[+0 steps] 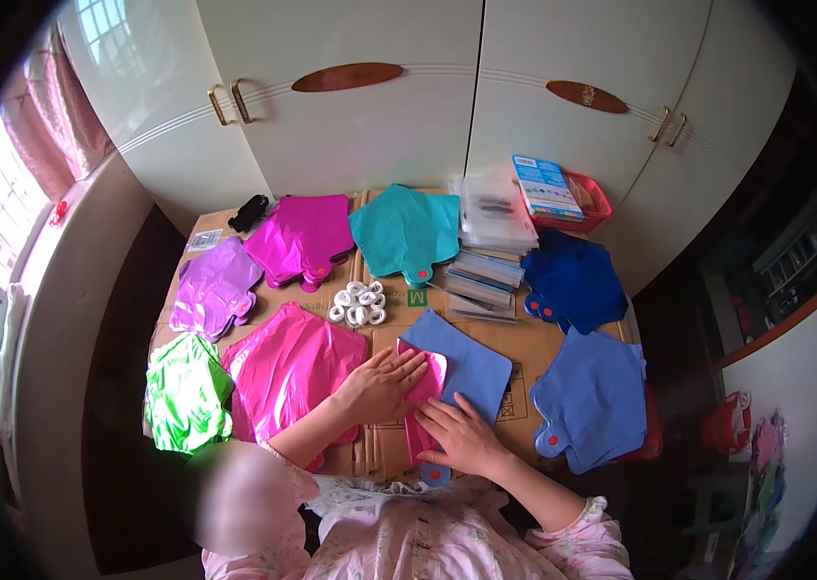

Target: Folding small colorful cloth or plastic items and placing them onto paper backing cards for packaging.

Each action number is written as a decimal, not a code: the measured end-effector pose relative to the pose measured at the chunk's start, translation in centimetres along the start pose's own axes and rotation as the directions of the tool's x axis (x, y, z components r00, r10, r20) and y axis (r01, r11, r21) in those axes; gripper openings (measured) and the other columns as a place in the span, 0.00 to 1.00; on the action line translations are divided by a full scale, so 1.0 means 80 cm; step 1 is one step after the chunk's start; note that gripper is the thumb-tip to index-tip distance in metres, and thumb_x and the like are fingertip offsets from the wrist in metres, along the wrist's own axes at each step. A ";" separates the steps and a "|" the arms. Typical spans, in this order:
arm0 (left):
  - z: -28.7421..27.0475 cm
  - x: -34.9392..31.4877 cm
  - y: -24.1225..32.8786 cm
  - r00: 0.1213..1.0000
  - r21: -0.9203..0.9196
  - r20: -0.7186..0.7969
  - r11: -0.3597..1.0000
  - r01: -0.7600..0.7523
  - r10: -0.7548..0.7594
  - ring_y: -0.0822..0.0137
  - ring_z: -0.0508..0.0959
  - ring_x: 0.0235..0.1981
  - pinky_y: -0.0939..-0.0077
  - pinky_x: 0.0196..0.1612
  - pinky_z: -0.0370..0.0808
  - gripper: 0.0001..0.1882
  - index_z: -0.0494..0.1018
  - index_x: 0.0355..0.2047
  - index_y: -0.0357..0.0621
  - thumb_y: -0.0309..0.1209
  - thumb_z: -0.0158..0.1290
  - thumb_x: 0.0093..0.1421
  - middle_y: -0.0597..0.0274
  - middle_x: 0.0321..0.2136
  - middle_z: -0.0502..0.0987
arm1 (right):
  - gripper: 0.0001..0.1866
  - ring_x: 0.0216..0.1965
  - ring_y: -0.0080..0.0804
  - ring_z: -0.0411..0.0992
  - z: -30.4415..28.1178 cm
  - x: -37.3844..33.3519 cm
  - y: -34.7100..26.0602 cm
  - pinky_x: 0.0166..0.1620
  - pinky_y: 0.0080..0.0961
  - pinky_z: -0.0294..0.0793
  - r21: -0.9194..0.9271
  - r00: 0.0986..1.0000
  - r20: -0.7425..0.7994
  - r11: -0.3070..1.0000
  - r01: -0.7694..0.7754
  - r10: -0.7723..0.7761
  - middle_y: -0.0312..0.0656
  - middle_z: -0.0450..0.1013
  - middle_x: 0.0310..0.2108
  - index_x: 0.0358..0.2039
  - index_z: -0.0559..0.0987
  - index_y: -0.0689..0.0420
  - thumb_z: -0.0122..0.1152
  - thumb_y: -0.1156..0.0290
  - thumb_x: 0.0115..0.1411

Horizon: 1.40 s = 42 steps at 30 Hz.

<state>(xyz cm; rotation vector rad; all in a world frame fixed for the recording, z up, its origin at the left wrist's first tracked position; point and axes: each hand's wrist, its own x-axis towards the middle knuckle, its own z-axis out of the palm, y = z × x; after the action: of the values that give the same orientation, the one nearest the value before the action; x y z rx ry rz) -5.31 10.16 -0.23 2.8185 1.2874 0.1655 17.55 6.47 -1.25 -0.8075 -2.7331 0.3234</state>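
In front of me lies a flat blue foil balloon [471, 360] with a folded pink foil balloon [423, 380] along its left side. My left hand [381, 385] rests flat on the upper part of the pink foil, fingers stretched out. Lower down, my right hand [458, 435] presses flat across the pink strip and the blue sheet, its fingers extended too. A blue tab with a red dot [435, 475] sticks out below the strip. Under my left forearm spreads a pile of pink foil balloons [287, 362], partly hidden by the arm.
Around the cardboard-covered table [392, 454] lie green [186, 391], purple [210, 290], magenta [302, 237], teal [406, 232], dark blue [577, 280] and blue [597, 396] foil piles. White ribbon rolls [360, 304], clear plastic packs [495, 215] and a red basket [597, 198] stand farther back, before cabinets.
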 end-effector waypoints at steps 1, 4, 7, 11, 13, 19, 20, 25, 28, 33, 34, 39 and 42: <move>0.000 0.001 -0.002 1.000 -0.038 -0.005 0.999 -0.008 0.008 0.58 0.56 0.64 0.57 0.66 0.50 0.37 0.57 0.62 0.45 0.49 0.49 0.55 0.52 0.61 0.60 | 0.35 0.61 0.35 0.58 0.000 0.000 0.000 0.64 0.46 0.49 0.005 1.000 -0.003 1.000 -0.001 0.001 0.42 0.63 0.58 0.55 0.69 0.57 0.57 0.45 0.54; -0.004 0.004 -0.005 0.999 -0.067 -0.007 0.997 -0.045 0.044 0.55 0.56 0.64 0.57 0.65 0.51 0.39 0.56 0.62 0.45 0.50 0.50 0.54 0.47 0.61 0.58 | 0.34 0.61 0.35 0.57 -0.002 0.000 -0.001 0.63 0.46 0.50 -0.009 1.000 -0.003 1.000 0.005 -0.005 0.43 0.63 0.57 0.54 0.70 0.58 0.58 0.46 0.54; -0.011 0.006 -0.005 0.996 0.028 0.026 0.996 -0.082 0.082 0.48 0.55 0.64 0.54 0.65 0.50 0.45 0.54 0.63 0.47 0.56 0.52 0.49 0.47 0.62 0.56 | 0.33 0.62 0.36 0.56 -0.012 0.000 -0.006 0.63 0.45 0.51 0.017 1.000 0.012 1.000 -0.015 0.015 0.44 0.64 0.57 0.54 0.70 0.58 0.57 0.47 0.55; -0.017 0.008 0.012 0.991 0.093 0.111 0.993 -0.079 0.068 0.36 0.52 0.63 0.41 0.63 0.48 0.55 0.52 0.65 0.54 0.65 0.55 0.40 0.48 0.64 0.53 | 0.33 0.60 0.41 0.58 -0.008 -0.006 -0.001 0.62 0.43 0.54 0.106 0.999 -0.040 0.994 -0.024 0.028 0.46 0.63 0.55 0.52 0.70 0.59 0.60 0.49 0.53; -0.011 0.007 0.019 0.988 0.131 0.150 0.989 -0.066 0.046 0.28 0.48 0.62 0.31 0.59 0.47 0.59 0.49 0.66 0.62 0.71 0.53 0.36 0.51 0.66 0.49 | 0.32 0.59 0.44 0.59 -0.014 -0.004 0.009 0.61 0.44 0.55 0.172 1.000 -0.021 0.985 -0.011 0.015 0.49 0.62 0.56 0.52 0.70 0.60 0.61 0.51 0.54; -0.030 0.016 0.036 0.953 0.176 0.301 0.984 -0.019 -0.035 0.29 0.43 0.63 0.27 0.58 0.46 0.60 0.44 0.67 0.67 0.76 0.48 0.35 0.61 0.68 0.44 | 0.27 0.52 0.46 0.65 -0.041 0.040 0.086 0.54 0.37 0.65 0.061 0.836 -0.179 0.854 -0.517 0.519 0.49 0.67 0.48 0.46 0.70 0.60 0.64 0.56 0.51; -0.031 0.017 0.037 0.955 0.178 0.295 0.984 -0.020 -0.034 0.29 0.43 0.63 0.27 0.57 0.46 0.61 0.44 0.67 0.66 0.76 0.48 0.35 0.61 0.68 0.44 | 0.28 0.51 0.45 0.66 -0.043 0.048 0.097 0.53 0.37 0.66 0.151 0.816 -0.125 0.824 -0.547 0.564 0.49 0.68 0.47 0.46 0.70 0.60 0.64 0.55 0.50; -0.019 0.009 0.037 0.977 0.197 0.211 0.980 -0.018 -0.024 0.26 0.48 0.61 0.26 0.55 0.49 0.62 0.46 0.67 0.58 0.78 0.45 0.35 0.58 0.67 0.47 | 0.33 0.50 0.46 0.69 -0.065 0.079 0.121 0.51 0.35 0.69 0.255 0.731 0.223 0.685 -0.682 0.645 0.51 0.70 0.48 0.48 0.70 0.60 0.64 0.50 0.48; -0.021 0.010 0.041 0.966 0.188 0.253 0.982 0.013 -0.061 0.29 0.43 0.63 0.24 0.56 0.46 0.62 0.44 0.67 0.59 0.77 0.46 0.36 0.62 0.67 0.45 | 0.31 0.48 0.43 0.70 -0.066 0.085 0.133 0.49 0.33 0.69 0.182 0.719 0.344 0.708 -0.682 0.604 0.49 0.71 0.46 0.48 0.71 0.61 0.64 0.53 0.49; -0.017 0.005 0.046 0.975 0.179 0.209 0.983 0.033 -0.071 0.28 0.43 0.63 0.23 0.56 0.45 0.62 0.45 0.67 0.58 0.77 0.45 0.37 0.60 0.67 0.46 | 0.32 0.46 0.38 0.71 -0.065 0.066 0.147 0.48 0.30 0.69 0.448 0.771 0.361 0.628 -0.636 0.524 0.49 0.72 0.45 0.49 0.70 0.62 0.66 0.56 0.49; -0.017 0.004 0.047 0.976 0.174 0.204 0.984 0.039 -0.074 0.28 0.43 0.63 0.23 0.56 0.45 0.62 0.45 0.67 0.58 0.77 0.45 0.37 0.60 0.67 0.46 | 0.34 0.48 0.40 0.70 -0.068 0.063 0.150 0.50 0.30 0.68 0.531 0.758 0.409 0.542 -0.651 0.509 0.51 0.71 0.46 0.50 0.69 0.64 0.67 0.55 0.48; -0.011 0.001 0.048 0.991 0.131 0.120 0.990 0.046 -0.061 0.26 0.47 0.62 0.22 0.54 0.48 0.62 0.49 0.66 0.56 0.77 0.46 0.35 0.57 0.66 0.50 | 0.31 0.49 0.42 0.70 -0.063 0.040 0.142 0.49 0.29 0.69 0.689 0.715 0.315 0.368 -0.625 0.624 0.53 0.71 0.47 0.46 0.69 0.63 0.69 0.57 0.47; -0.011 0.003 0.051 0.986 0.119 0.140 0.990 0.073 -0.089 0.26 0.45 0.62 0.22 0.54 0.48 0.61 0.48 0.66 0.56 0.77 0.46 0.36 0.58 0.66 0.49 | 0.29 0.44 0.47 0.73 -0.052 0.026 0.128 0.44 0.35 0.72 0.347 0.709 0.071 0.649 -0.677 0.701 0.56 0.73 0.41 0.42 0.71 0.61 0.68 0.55 0.46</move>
<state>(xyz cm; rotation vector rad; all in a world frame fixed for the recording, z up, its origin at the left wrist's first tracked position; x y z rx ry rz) -2.24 7.65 1.01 2.8011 1.4178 -0.1170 22.29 16.58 0.13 -1.6859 -2.0708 0.8851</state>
